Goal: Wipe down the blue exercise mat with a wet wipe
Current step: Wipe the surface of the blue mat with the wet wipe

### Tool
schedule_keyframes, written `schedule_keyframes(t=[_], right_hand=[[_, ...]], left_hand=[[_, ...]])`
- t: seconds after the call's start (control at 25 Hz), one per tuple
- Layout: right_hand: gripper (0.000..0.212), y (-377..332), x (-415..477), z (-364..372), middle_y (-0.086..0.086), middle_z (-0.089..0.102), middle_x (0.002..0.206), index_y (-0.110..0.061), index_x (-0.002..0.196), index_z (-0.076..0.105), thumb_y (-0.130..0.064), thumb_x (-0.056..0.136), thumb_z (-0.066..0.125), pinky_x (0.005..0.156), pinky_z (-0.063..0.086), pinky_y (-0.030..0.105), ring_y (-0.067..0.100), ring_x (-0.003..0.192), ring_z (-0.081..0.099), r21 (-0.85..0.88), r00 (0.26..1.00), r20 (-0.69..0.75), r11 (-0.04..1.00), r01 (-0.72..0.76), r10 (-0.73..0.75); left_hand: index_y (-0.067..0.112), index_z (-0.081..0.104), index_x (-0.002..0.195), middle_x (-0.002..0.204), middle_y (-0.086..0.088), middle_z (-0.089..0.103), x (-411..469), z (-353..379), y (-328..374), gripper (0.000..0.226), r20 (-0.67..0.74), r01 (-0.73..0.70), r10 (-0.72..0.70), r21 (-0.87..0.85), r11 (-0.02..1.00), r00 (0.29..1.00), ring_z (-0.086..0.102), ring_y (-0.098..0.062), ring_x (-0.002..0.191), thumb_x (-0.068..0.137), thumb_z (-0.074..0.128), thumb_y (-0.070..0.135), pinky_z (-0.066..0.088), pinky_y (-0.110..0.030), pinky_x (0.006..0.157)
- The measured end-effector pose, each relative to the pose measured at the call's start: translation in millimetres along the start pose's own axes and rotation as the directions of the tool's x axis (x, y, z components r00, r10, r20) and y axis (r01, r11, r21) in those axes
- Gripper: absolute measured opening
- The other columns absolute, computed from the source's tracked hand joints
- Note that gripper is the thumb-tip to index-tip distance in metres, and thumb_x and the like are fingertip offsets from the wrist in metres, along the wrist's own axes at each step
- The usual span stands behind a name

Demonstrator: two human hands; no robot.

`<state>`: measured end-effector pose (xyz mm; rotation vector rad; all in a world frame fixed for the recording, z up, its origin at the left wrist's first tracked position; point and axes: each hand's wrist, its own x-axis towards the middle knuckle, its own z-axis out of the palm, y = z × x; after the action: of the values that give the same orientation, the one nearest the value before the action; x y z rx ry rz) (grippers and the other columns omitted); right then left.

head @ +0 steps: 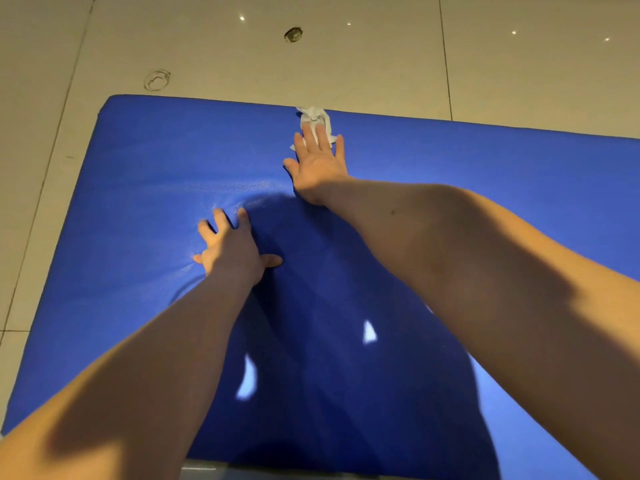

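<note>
Blue exercise mat (138,202) flat on floor, both hands on it, wipe at far edge

Tiled floor (41,133): pale tiles with dark grout lines, visible along the left side and beyond the mat. A faint ring mark (157,80) sits on a tile just past the mat's far left corner. Further right, a small dark spot (293,35) lies on the floor, well apart from the mat.

Mat: lies flat on the floor and fills most of the view. Its rounded far left corner is visible, and its far edge runs off to the right.

Left hand (232,247): palm down on the mat, left of centre, fingers straight and spread wide, thumb out to the right. It holds nothing. The mat surface shows shallow creases around it.

Shadow (311,271): a large dark patch on the mat between the two forearms, broken by two small bright gaps.

Right hand (318,168): reaches further forward than the left, palm down with fingers straight and close together. The fingertips press on the wet wipe (313,116) without curling round it.

Wipe: white and crumpled, on the mat at its far edge near the middle. Part of it is bunched ahead of the fingertips and part is pinned under them.

Both forearms are bare.
</note>
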<state>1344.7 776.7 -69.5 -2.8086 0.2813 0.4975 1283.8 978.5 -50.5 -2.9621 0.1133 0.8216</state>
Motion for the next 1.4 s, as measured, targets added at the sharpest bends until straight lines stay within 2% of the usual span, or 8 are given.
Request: schedule_keyframes(t=[0.16,0.44,0.64,0.84,0.96,1.2,1.32,1.4], right_hand=[[0.07,22,-2,-5,0.009,-0.005,0.166,-0.003,0.158,0.007,-0.047,0.105,0.022,0.124,0.001,0.045,0.023,0.153,-0.011,-0.025,1.0,-0.025,1.0,-0.006,0.006],[0.07,81,-32,-17,0.016,0.004,0.164,0.004,0.154,0.011,-0.045,0.105,0.019,0.124,0.006,0.044,0.029,0.152,0.0,-0.088,0.939,-0.061,0.935,-0.343,0.338],[0.058,33,-39,13,0.014,0.023,0.154,-0.001,0.147,0.032,-0.038,0.102,0.031,0.117,0.025,0.041,0.025,0.139,0.023,0.06,0.974,-0.203,0.994,-0.088,0.099],[0.049,-1,-61,28,0.004,0.031,0.15,-0.008,0.136,0.041,-0.035,0.096,0.032,0.115,0.025,0.039,0.019,0.128,0.035,0.062,0.978,-0.176,0.99,0.126,-0.114],[0.054,26,-62,19,0.001,0.028,0.15,-0.013,0.149,0.03,-0.036,0.101,0.038,0.118,0.015,0.034,0.018,0.132,0.029,0.043,0.98,-0.199,0.999,0.021,-0.012],[0.068,73,-71,12,0.016,0.017,0.157,0.004,0.151,0.021,-0.045,0.103,0.02,0.123,0.008,0.047,0.031,0.145,0.012,-0.15,0.935,-0.147,0.927,-0.343,0.323],[0.069,37,-67,19,0.018,0.009,0.16,0.006,0.152,0.016,-0.044,0.105,0.021,0.123,0.006,0.047,0.03,0.148,0.004,-0.077,0.936,-0.146,0.94,-0.334,0.32],[0.065,11,-74,29,0.008,0.013,0.158,-0.002,0.153,0.019,-0.039,0.102,0.036,0.122,0.011,0.042,0.023,0.143,0.011,0.052,0.958,-0.229,0.985,-0.163,0.171]], left_hand=[[0.032,0.008,0.158,0.16,-0.003,0.001,-1,-1,1,0.119,0.013,0.0,0.0,0.01,1.0,1.0,0.005,-0.037,0.146,0.069,0.077,0.071,0.045,-0.064,0.098],[0.031,0.008,0.157,0.157,-0.002,0.0,-1,1,-2,0.12,0.004,-0.019,0.02,-0.035,0.999,1.0,0.005,-0.037,0.145,0.068,0.079,0.069,0.044,-0.067,0.098],[0.03,0.008,0.157,0.157,-0.002,0.001,2,1,-1,0.121,0.002,-0.014,0.014,-0.048,0.999,1.0,0.005,-0.037,0.145,0.068,0.081,0.066,0.044,-0.068,0.097],[0.03,0.009,0.156,0.155,-0.004,0.005,0,0,0,0.119,-0.007,-0.012,0.011,-0.022,1.0,1.0,0.01,-0.037,0.142,0.068,0.08,0.068,0.045,-0.066,0.096],[0.031,0.008,0.156,0.156,-0.003,0.003,1,-1,-1,0.119,0.013,-0.01,0.01,-0.025,1.0,1.0,0.008,-0.037,0.143,0.068,0.08,0.068,0.044,-0.066,0.097],[0.032,0.008,0.157,0.157,-0.002,0.002,-1,-1,0,0.121,0.017,-0.011,0.012,-0.046,0.999,1.0,0.006,-0.036,0.145,0.067,0.082,0.066,0.041,-0.07,0.097],[0.031,0.007,0.157,0.158,-0.003,0.002,-1,-2,2,0.122,0.026,-0.001,0.002,-0.043,0.999,1.0,0.005,-0.036,0.145,0.067,0.082,0.065,0.041,-0.07,0.097],[0.03,0.007,0.157,0.158,-0.003,0.001,-1,-3,3,0.121,0.032,-0.004,0.006,-0.043,0.999,0.999,0.006,-0.037,0.145,0.068,0.082,0.064,0.04,-0.071,0.099]])
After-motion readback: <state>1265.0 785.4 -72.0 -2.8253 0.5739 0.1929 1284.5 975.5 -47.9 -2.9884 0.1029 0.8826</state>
